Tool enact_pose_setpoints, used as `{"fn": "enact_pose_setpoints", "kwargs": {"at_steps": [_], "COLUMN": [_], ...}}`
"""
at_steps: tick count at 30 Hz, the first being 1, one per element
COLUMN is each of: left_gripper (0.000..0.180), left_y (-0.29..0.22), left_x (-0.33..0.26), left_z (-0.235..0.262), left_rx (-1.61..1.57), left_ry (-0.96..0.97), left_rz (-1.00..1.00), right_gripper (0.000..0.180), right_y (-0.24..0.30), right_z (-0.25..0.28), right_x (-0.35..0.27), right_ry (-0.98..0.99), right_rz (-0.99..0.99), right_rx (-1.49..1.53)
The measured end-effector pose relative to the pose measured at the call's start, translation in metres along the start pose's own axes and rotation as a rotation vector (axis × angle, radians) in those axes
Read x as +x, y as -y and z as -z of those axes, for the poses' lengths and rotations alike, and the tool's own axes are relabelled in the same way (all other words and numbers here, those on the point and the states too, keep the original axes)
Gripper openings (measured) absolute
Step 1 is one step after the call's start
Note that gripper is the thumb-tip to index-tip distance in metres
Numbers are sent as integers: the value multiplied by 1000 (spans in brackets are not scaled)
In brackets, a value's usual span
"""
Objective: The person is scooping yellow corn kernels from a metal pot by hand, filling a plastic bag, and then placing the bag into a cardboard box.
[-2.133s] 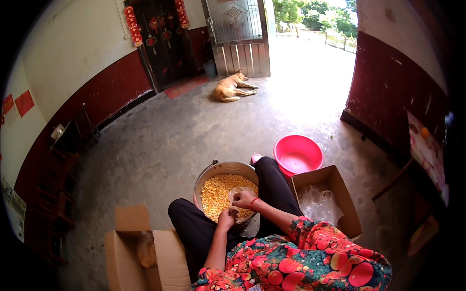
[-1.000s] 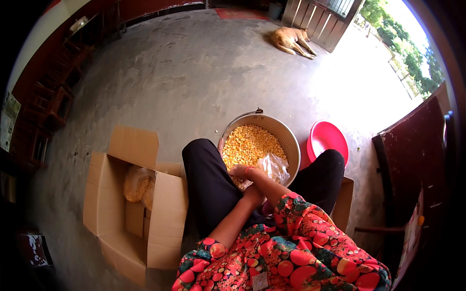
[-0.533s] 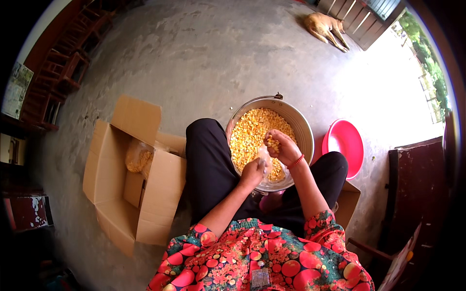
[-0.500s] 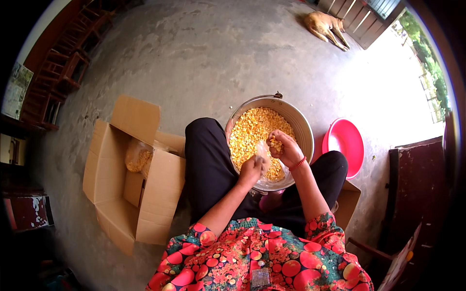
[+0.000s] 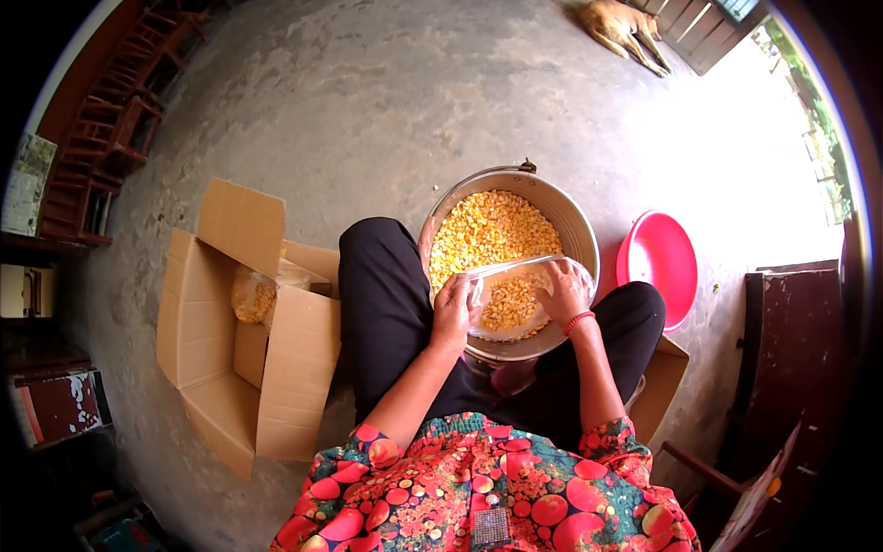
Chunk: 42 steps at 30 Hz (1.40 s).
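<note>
A metal bucket (image 5: 577, 241) stands between my knees, holding a heap of yellow corn kernels (image 5: 492, 230). Over its near half I stretch a clear plastic bag (image 5: 511, 268) by its mouth, with some kernels showing in or through it. My left hand (image 5: 452, 313) is closed on the bag's left edge. On the opposite edge, my right hand (image 5: 567, 296), with a red bracelet at the wrist, grips the bag; its thumb lies on the near side and part of the fingers is hidden behind the film.
An open cardboard box (image 5: 299, 368) at my left holds filled bags of kernels (image 5: 253, 296). A pink basin (image 5: 659, 267) sits right of the bucket. A dog (image 5: 625, 32) lies at the far right by a gate. Wooden chairs (image 5: 115, 129) line the left wall.
My hands have moved apart and pulled the bunched bag wide open. The kernels that were in my right hand are no longer in it. The view has shifted slightly.
</note>
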<state>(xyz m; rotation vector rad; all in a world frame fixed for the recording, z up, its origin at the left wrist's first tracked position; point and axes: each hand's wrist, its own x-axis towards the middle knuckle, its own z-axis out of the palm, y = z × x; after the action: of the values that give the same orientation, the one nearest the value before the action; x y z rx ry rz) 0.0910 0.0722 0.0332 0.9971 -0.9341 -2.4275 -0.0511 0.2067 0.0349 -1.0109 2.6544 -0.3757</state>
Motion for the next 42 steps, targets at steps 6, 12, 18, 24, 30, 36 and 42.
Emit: {"fn": "enact_pose_setpoints", "kwargs": {"at_steps": [6,12,18,24,30,36,42], "left_gripper": [15,12,16,20,18,16,19], "left_y": [-14,-23,-18,12,41,23,18], "left_x": [3,-5,2,6,10,2,1], "left_z": [1,10,13,1,13,6,4], "left_rx": [-161,-338,-86,255,655,469,231], "left_ry": [-49,57,1,143,344,337,271], "left_rz": [61,275,209,112,-27,39,141], "right_gripper": [36,23,20,18,29,39,24], "right_y": [-17,-10,14,18,38,33,-4], "right_z": [2,36,89,66,4,-80,-97], "right_x": [-8,-20,-20,19,101,110,99], "right_ry": [473,549,584,55,-23,101,189], "right_rz": [160,203,173,261,278,35,62], "right_rx": [-70,16,163,314,242,57,314]}}
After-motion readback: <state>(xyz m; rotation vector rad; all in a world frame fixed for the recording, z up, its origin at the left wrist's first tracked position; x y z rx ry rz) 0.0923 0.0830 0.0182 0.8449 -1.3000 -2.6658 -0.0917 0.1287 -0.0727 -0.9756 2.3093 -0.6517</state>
